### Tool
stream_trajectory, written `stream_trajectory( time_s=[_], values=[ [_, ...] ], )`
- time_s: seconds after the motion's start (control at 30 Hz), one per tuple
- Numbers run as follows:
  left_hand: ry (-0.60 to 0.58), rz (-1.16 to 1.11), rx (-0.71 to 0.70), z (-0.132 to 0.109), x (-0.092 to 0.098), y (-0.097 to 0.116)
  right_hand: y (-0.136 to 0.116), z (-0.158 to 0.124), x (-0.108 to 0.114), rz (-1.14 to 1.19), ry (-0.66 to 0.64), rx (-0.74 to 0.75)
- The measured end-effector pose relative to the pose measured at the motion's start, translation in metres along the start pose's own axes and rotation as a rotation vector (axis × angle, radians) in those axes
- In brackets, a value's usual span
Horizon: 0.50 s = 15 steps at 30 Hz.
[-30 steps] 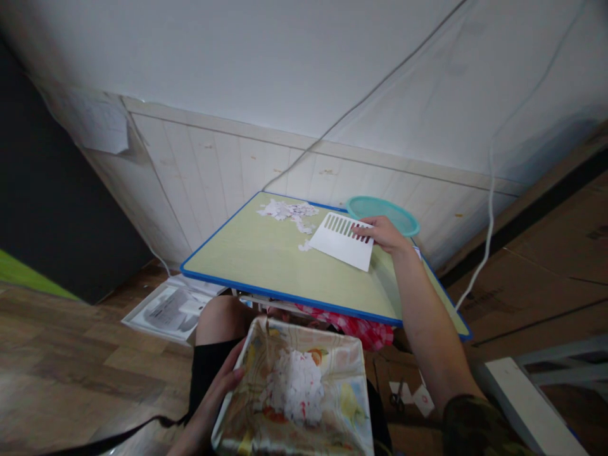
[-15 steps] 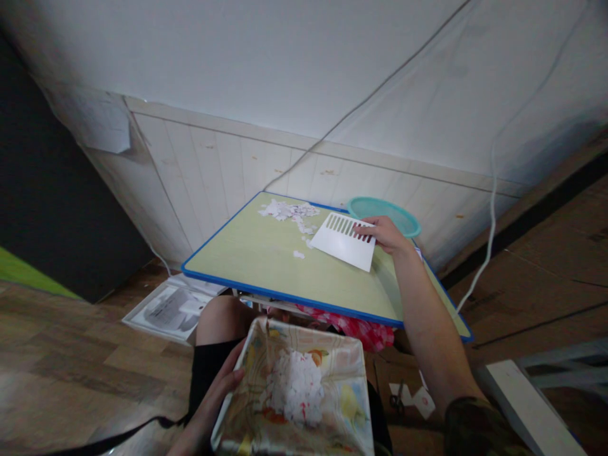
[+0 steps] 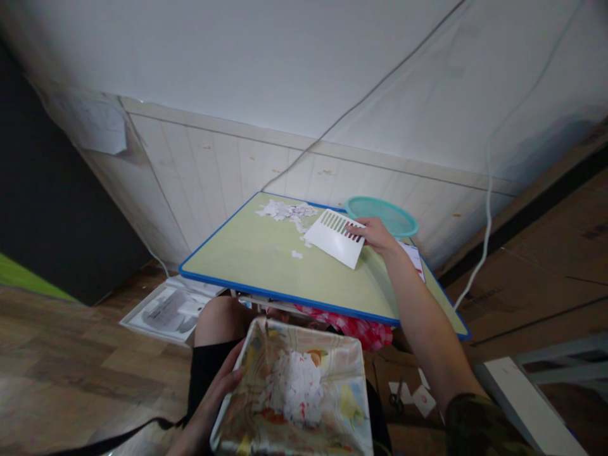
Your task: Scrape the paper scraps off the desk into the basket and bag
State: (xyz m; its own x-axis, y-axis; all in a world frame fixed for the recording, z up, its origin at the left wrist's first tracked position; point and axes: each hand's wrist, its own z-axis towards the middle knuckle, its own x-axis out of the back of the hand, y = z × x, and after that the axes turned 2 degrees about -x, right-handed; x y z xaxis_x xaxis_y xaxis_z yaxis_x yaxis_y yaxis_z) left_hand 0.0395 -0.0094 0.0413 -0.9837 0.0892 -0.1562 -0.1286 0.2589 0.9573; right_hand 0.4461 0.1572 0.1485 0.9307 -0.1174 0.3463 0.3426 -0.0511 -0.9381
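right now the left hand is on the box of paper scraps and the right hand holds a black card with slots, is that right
Not quite: the card with slots is white, not black, as the head view shows. The right hand does hold it, and the left hand is on the box of paper scraps.

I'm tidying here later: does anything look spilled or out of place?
Yes: a loose heap of paper scraps lies on the table, with a stray piece apart from it, while similar scraps sit gathered in the box at the left hand. Also odd: scissors lie low down by white papers, off the table.
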Motion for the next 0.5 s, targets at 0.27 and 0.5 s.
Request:
stream_trajectory(
  time_s=[0.27, 0.5],
  values=[
    [0.019, 0.136, -0.023, 0.058, 0.002, 0.008, 0.000, 0.001, 0.021, 0.020, 0.056, -0.023],
    [0.007, 0.082, 0.002, 0.008, 0.001, 0.006, -0.009, -0.006, 0.010, -0.036, -0.025, -0.018]
  ],
)
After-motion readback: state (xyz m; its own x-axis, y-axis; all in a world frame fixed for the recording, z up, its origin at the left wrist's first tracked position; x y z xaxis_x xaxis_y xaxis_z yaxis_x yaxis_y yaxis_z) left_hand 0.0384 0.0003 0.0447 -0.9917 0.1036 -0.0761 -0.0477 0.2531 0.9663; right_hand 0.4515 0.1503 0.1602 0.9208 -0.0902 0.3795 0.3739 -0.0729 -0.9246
